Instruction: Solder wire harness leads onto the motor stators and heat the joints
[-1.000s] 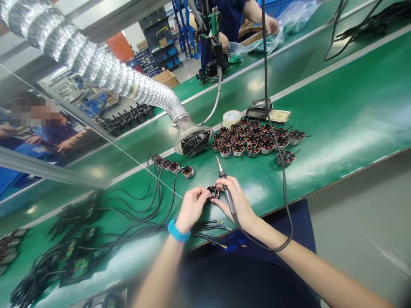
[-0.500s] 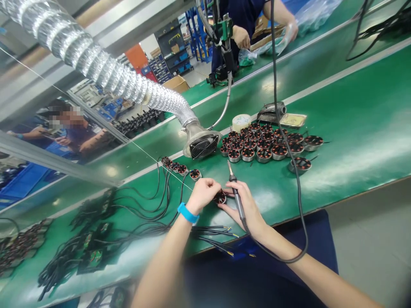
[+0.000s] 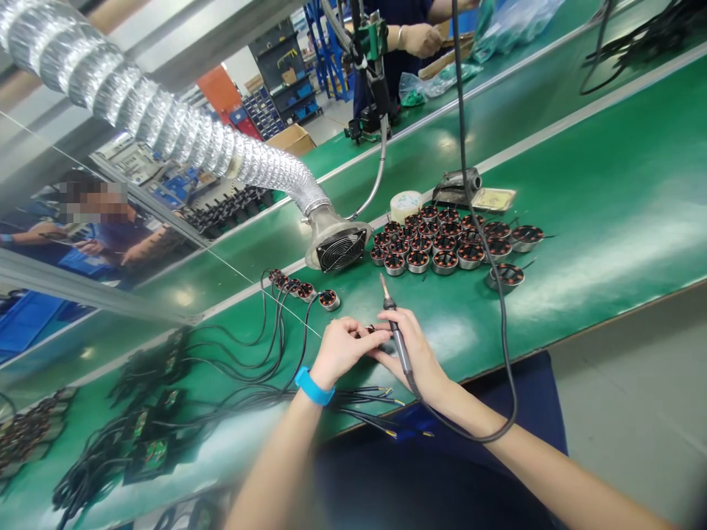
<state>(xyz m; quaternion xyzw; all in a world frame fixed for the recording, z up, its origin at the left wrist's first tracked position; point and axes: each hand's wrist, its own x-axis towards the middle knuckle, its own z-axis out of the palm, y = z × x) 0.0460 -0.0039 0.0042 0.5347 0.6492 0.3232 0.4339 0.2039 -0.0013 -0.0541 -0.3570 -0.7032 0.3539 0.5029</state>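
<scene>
The left hand [image 3: 342, 352], with a blue wristband [image 3: 314, 386], has its fingers [image 3: 359, 330] clenched around a small round motor [image 3: 371, 330]. This motor sits between both hands, above the counter, and they hide most of it. The right hand [image 3: 413, 346] grasps a soldering iron [image 3: 395, 331] like a pen, with the tip pointing forward. For good work, I think the motor must stay firm and the hot tip must stay away from the fingers (the iron's cable [image 3: 489, 430] should also hang free, without pulling). Black wires with yellow ends [image 3: 381, 394] lie just below the hands. Farther along the green counter [image 3: 579, 221] are a short row of motors [image 3: 328, 299] and a big group of motors [image 3: 425, 246], near a fan [image 3: 339, 249] on a silver hose [image 3: 166, 125]. Beyond them, at the next counter, is a co-worker's gloved hand [image 3: 420, 40].
</scene>
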